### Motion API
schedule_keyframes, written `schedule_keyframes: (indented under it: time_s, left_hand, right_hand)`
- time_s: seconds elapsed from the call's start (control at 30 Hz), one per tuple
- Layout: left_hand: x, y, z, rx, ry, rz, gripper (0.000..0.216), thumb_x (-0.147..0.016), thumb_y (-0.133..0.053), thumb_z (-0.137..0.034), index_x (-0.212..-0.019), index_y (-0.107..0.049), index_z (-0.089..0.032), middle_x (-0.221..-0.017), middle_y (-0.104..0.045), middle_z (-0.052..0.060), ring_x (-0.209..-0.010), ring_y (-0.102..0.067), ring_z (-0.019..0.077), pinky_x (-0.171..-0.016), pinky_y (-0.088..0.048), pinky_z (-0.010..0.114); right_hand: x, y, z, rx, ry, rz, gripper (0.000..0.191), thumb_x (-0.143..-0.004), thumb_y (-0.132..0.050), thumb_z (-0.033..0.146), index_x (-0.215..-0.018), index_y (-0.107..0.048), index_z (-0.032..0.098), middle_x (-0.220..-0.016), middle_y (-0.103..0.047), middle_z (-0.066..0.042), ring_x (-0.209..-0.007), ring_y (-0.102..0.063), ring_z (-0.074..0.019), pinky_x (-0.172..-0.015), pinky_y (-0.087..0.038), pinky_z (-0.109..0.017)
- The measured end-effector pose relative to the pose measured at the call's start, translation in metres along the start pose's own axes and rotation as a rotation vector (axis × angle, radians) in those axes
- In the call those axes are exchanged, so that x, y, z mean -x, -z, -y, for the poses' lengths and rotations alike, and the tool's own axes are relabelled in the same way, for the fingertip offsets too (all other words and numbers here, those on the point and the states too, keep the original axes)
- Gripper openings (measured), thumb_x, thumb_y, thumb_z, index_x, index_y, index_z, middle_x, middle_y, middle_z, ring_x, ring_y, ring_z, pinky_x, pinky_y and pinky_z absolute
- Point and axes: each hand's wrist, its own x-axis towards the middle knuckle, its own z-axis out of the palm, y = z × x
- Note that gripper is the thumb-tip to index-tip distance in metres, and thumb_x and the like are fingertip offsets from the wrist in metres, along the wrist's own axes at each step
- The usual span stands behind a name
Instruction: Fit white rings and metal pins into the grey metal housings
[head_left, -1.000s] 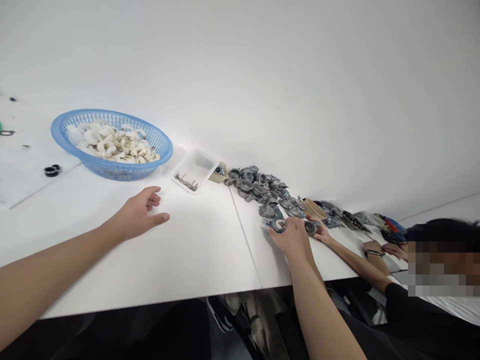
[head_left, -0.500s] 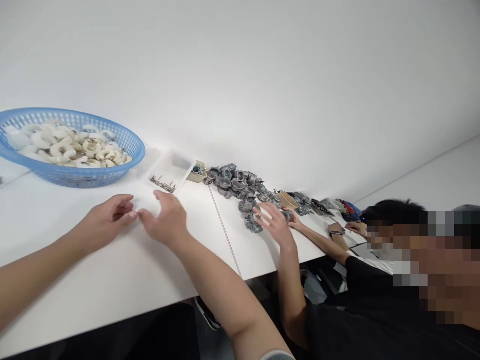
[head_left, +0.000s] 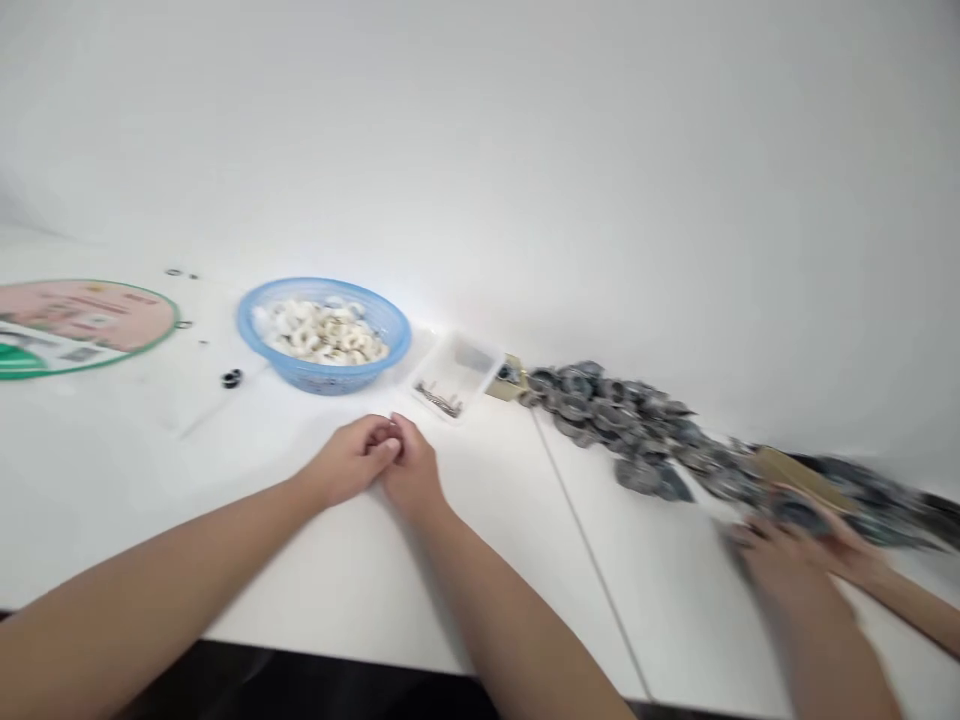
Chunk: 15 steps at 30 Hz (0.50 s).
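Observation:
My left hand point(head_left: 354, 460) and my right hand point(head_left: 412, 466) are folded together above the white table, fingers curled and touching. No object shows in either hand, though the inner fingers are partly hidden. Just beyond them stands a clear plastic tray point(head_left: 474, 358) with several thin metal pins point(head_left: 438, 400) in it. Behind my left hand is a blue basket point(head_left: 326, 380) filled with white, curved plastic pieces point(head_left: 322, 332).
A heap of grey metal parts point(head_left: 600, 405) lies to the right, by a small yellowish box point(head_left: 510, 378). A co-worker's blurred hands point(head_left: 795, 560) are among them. At left lie a round printed fan point(head_left: 90, 315) and a small black part point(head_left: 232, 379).
The view has swung left, bringing the fan into sight and the people's heads out of it. My hands, apart before, have come together. The co-worker's raised hand has lowered.

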Motion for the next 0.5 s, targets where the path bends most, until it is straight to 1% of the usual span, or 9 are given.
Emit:
schedule_keyframes:
  time_s: [0.07,0.13,0.23,0.33,0.43,0.5]
  left_hand:
    - [-0.004,0.001,-0.001,-0.046,-0.001,-0.019,0.030,-0.080,-0.049,-0.038,-0.103,-0.056,-0.019,-0.097,-0.064,0.007,-0.087,-0.060,0.0211,-0.078,-0.048,0.034]
    - [-0.006,0.003,-0.003,-0.052,-0.008,-0.017,0.029,-0.081,-0.048,-0.037,-0.102,-0.056,-0.018,-0.094,-0.064,0.005,-0.084,-0.060,0.0191,-0.077,-0.048,0.033]
    - [-0.006,0.003,-0.005,-0.036,-0.016,-0.010,0.028,-0.082,-0.048,-0.036,-0.102,-0.056,-0.017,-0.093,-0.063,0.005,-0.083,-0.059,0.0175,-0.074,-0.048,0.030]
    - [-0.005,0.003,-0.007,-0.029,-0.022,-0.004,0.026,-0.082,-0.048,-0.035,-0.100,-0.056,-0.018,-0.091,-0.063,0.004,-0.082,-0.058,0.0167,-0.073,-0.047,0.029]
    - [-0.005,0.002,-0.007,-0.038,-0.024,-0.006,0.024,-0.081,-0.050,-0.033,-0.098,-0.057,-0.018,-0.086,-0.062,0.003,-0.079,-0.058,0.0161,-0.070,-0.047,0.028]
    - [-0.005,0.002,-0.007,-0.021,-0.041,0.005,0.026,-0.079,-0.053,-0.031,-0.101,-0.057,-0.018,-0.086,-0.061,0.003,-0.078,-0.057,0.0160,-0.069,-0.047,0.027]
  right_hand:
    - [-0.005,-0.002,-0.003,-0.073,0.012,0.005,0.054,-0.073,-0.057,0.024,-0.125,-0.043,0.018,-0.109,-0.060,-0.007,-0.097,-0.058,-0.0175,-0.085,-0.048,-0.029]
    - [-0.008,-0.004,-0.004,-0.130,0.020,0.008,0.053,-0.073,-0.054,0.022,-0.125,-0.045,0.018,-0.104,-0.063,-0.006,-0.094,-0.060,-0.0176,-0.082,-0.049,-0.027]
    - [-0.008,-0.004,-0.007,-0.170,0.015,-0.011,0.051,-0.072,-0.051,0.021,-0.123,-0.047,0.018,-0.108,-0.062,-0.006,-0.098,-0.059,-0.0195,-0.086,-0.049,-0.032]
    - [-0.008,-0.005,-0.011,-0.195,-0.001,-0.054,0.049,-0.069,-0.053,0.019,-0.119,-0.050,0.019,-0.111,-0.061,-0.006,-0.101,-0.058,-0.0214,-0.089,-0.047,-0.037]
    - [-0.008,-0.006,-0.012,-0.235,0.020,-0.062,0.047,-0.068,-0.055,0.019,-0.115,-0.051,0.020,-0.105,-0.063,-0.006,-0.095,-0.060,-0.0211,-0.085,-0.049,-0.037]
    - [-0.007,-0.007,-0.011,-0.243,0.039,-0.048,0.048,-0.069,-0.055,0.021,-0.117,-0.049,0.019,-0.103,-0.063,-0.006,-0.093,-0.061,-0.0205,-0.084,-0.050,-0.037]
